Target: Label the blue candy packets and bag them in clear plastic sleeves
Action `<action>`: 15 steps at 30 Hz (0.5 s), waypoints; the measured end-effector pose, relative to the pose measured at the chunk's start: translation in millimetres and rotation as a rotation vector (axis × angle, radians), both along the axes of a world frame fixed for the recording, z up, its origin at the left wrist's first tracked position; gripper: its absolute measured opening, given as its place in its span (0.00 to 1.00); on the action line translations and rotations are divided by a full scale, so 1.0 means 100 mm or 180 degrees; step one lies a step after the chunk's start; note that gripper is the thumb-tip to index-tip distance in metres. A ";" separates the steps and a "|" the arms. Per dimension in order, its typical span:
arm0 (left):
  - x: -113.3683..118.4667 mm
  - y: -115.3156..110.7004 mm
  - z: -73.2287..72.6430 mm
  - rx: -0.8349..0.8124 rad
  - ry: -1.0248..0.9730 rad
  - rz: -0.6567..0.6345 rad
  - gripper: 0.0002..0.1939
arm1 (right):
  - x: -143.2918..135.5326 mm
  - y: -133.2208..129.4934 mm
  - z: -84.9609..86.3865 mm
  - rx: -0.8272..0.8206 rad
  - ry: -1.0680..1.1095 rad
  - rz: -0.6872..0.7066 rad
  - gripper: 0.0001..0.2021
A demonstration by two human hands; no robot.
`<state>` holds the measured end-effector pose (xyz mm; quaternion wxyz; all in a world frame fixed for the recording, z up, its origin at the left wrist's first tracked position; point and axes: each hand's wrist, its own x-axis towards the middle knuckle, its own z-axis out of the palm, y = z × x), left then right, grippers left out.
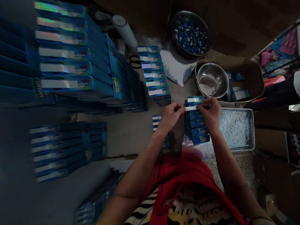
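Between my two hands a narrow white strip [191, 108] is stretched level, pinched at both ends. My left hand [171, 116] has its left end between thumb and fingers, and my right hand [210, 112] grips the right end. Right beneath the strip stands a stack of small blue boxes [198, 124]. The rearmost box [196, 100] has a white band across its face; the nearer ones show dark blue ovals instead. Beyond my left hand is another row of blue boxes [156, 75], each with a white band.
Tall stacks of blue boxes [100, 72] rise on the left. Behind are a bowl of blue-and-silver pieces [191, 34], a steel bowl [212, 79] and a carton [253, 78]. A metal tray [252, 128] of small pale pellets lies right. Black-handled scissors [135, 62] rest near a white roll [125, 29].
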<state>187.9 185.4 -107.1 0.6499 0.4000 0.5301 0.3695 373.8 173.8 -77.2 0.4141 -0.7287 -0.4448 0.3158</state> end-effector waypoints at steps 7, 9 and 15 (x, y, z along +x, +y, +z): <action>0.02 -0.03 -0.14 0.0033 0.0123 -0.0087 0.15 | -0.03 -0.01 -0.03 -0.0104 -0.0260 0.0012 0.15; 0.05 -0.04 -0.19 -0.0016 0.0114 -0.0096 0.17 | -0.01 -0.02 -0.03 -0.0007 -0.0655 -0.0054 0.17; 0.21 -0.10 -0.33 -0.0355 -0.0321 0.0170 0.24 | 0.15 -0.03 -0.17 -0.0152 -0.0301 0.0055 0.19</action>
